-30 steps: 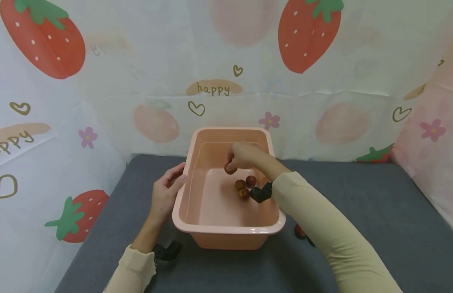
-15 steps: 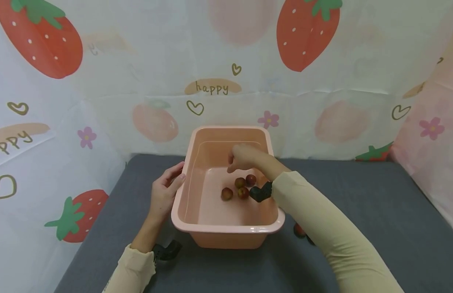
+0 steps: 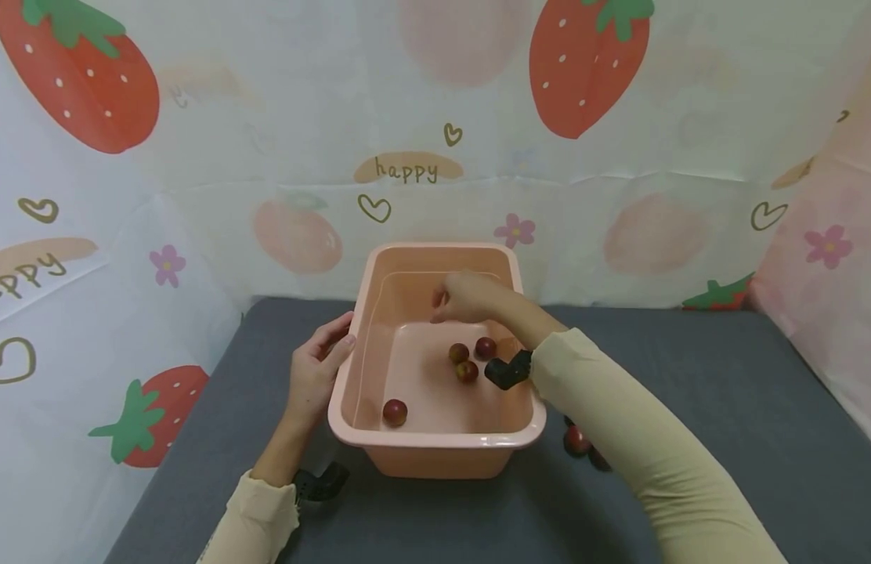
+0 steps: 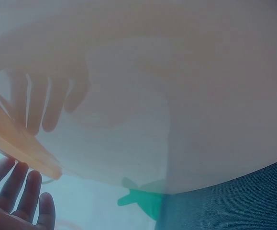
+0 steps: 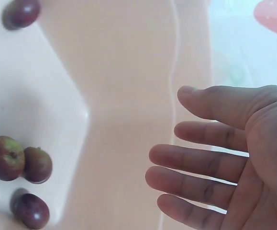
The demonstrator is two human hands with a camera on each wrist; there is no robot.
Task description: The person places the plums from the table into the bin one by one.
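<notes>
A pink plastic basin [image 3: 435, 441] stands on the table with several plums inside. One plum [image 3: 395, 413] lies near the basin's front left corner. A close group of plums [image 3: 467, 371] sits right of the middle of its floor. My left hand [image 3: 319, 366] rests against the outside of the left rim; its fingers [image 4: 27, 190] look straight and touch under the lip in the left wrist view. Over the far part of the basin hovers my right hand [image 3: 471, 296], its fingers relaxed and holding nothing. The right wrist view shows the fingers [image 5: 195, 184] apart from every plum.
More plums [image 3: 577, 441] lie on the grey tabletop [image 3: 710, 392] right of the basin, partly covered by the right sleeve [image 3: 633, 439]. A strawberry-printed curtain [image 3: 576, 204] hangs behind and to both sides of the table.
My right hand has let go of a plum, which has rolled across the basin floor to the front left corner. The left hand has stayed at the rim.
</notes>
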